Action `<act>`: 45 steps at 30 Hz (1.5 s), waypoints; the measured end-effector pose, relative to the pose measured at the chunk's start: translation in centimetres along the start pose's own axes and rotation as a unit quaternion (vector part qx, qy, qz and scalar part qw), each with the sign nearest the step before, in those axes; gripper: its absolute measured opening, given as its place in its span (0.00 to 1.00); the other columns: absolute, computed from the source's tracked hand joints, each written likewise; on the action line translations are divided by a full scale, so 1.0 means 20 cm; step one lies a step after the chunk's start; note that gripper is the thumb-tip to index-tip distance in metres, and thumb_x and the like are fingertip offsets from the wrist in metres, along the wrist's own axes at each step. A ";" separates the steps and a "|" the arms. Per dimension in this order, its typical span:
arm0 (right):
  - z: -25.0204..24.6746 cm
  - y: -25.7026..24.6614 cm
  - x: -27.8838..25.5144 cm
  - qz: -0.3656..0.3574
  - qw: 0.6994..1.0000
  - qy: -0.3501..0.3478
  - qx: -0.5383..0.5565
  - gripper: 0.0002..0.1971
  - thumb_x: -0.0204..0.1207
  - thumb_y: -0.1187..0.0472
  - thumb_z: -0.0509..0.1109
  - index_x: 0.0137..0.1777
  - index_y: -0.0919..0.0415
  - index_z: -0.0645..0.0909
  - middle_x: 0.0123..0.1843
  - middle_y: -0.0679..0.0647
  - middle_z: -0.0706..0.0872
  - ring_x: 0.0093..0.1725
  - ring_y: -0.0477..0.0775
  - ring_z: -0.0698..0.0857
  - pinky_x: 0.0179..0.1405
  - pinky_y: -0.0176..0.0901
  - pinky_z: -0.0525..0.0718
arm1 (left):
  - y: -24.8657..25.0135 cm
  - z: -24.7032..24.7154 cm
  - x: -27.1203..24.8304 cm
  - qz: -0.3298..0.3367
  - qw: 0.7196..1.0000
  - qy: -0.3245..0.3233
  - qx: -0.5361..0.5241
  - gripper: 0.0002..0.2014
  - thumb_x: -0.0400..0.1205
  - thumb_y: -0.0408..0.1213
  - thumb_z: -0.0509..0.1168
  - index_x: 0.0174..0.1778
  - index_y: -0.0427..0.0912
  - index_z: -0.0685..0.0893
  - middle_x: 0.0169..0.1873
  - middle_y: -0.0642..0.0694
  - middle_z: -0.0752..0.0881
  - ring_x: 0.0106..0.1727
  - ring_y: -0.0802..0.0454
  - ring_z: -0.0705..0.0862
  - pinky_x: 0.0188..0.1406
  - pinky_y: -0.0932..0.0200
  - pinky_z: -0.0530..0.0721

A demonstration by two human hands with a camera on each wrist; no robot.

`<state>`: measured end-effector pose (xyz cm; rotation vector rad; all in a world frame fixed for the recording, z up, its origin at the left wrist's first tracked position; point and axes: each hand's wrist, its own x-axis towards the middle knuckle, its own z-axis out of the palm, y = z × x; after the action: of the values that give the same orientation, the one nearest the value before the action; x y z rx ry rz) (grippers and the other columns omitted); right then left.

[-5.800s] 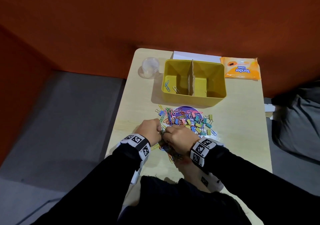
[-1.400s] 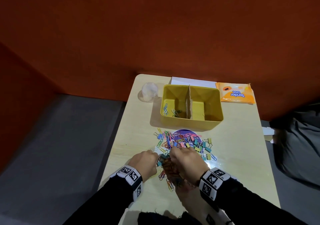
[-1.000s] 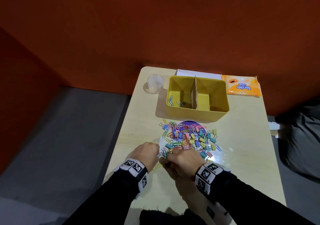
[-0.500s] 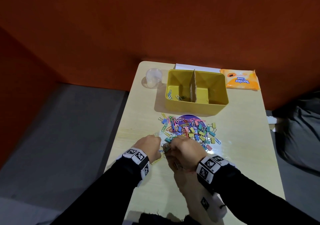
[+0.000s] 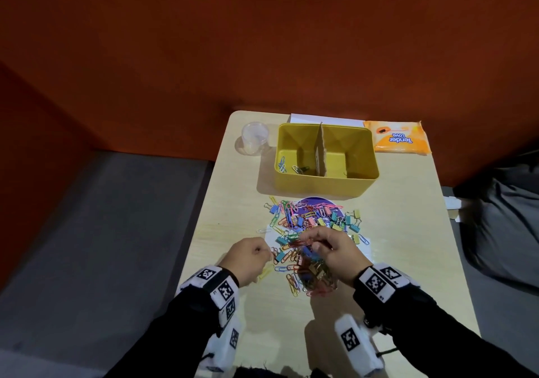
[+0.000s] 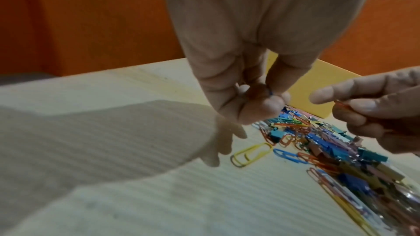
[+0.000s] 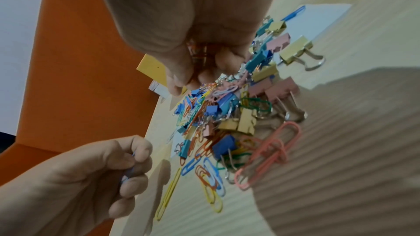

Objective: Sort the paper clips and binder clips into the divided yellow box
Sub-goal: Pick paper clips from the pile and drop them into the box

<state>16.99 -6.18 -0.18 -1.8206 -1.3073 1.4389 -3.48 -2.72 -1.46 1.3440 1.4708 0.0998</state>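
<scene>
Spilling across table (image 5: 408, 232): multicoloured clips (image 5: 309, 223)

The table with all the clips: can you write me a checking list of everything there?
Surface: pale wooden table, small.
Job's things: yellow box with a card divider; a few paper clips in its left part. Mixed clip pile in front of it.
Clutter: clear cup, orange tissue pack, white paper behind the box.
Hands: left hand pinches a blue clip; right hand pinches orange clips.
Cables: nothing seen.
Surroundings: orange wall, grey floor.
</scene>
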 end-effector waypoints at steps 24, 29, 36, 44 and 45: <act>0.20 -0.17 -0.05 -0.064 0.807 -0.177 -0.560 0.10 0.80 0.62 0.59 0.53 0.65 0.80 0.45 0.61 0.83 0.40 0.60 0.76 0.40 0.49 0.78 | 0.15 0.04 -0.05 0.017 0.887 0.010 0.461 0.09 0.77 0.40 0.64 0.51 0.43 0.84 0.50 0.42 0.86 0.52 0.41 0.85 0.47 0.53 0.81; 0.19 -0.26 -0.07 -0.054 0.804 -0.200 -0.557 0.13 0.82 0.63 0.56 0.57 0.67 0.79 0.48 0.64 0.82 0.48 0.64 0.82 0.47 0.52 0.79 | 0.15 0.06 -0.03 0.025 0.882 0.006 0.470 0.09 0.77 0.38 0.61 0.50 0.40 0.82 0.50 0.40 0.86 0.51 0.39 0.85 0.44 0.54 0.79; 0.18 -0.24 -0.10 -0.070 0.832 -0.144 -0.532 0.15 0.83 0.63 0.52 0.63 0.66 0.75 0.55 0.64 0.84 0.54 0.66 0.83 0.48 0.53 0.79 | 0.08 0.02 0.01 0.058 0.919 0.025 0.388 0.12 0.84 0.45 0.53 0.51 0.42 0.76 0.51 0.38 0.85 0.53 0.38 0.82 0.41 0.53 0.73; -0.03 -0.30 0.07 -0.004 0.990 -0.033 -0.138 0.12 0.83 0.60 0.54 0.38 0.56 0.72 0.34 0.54 0.78 0.33 0.52 0.75 0.33 0.43 0.71 | 0.31 -0.14 0.03 0.067 0.996 0.063 -0.021 0.14 0.82 0.35 0.60 0.29 0.44 0.72 0.23 0.49 0.80 0.24 0.49 0.71 0.28 0.58 0.70; -0.06 -0.33 0.09 0.023 0.999 -0.014 -0.038 0.15 0.83 0.62 0.54 0.34 0.54 0.72 0.31 0.52 0.76 0.30 0.50 0.73 0.30 0.42 0.70 | 0.37 -0.17 0.03 0.065 0.994 0.054 -0.065 0.12 0.82 0.33 0.59 0.31 0.42 0.72 0.24 0.47 0.81 0.22 0.51 0.70 0.24 0.61 0.68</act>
<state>15.60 -1.48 4.69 -1.8975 -1.3596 1.4617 -0.92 2.22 4.55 1.3442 1.4388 0.3517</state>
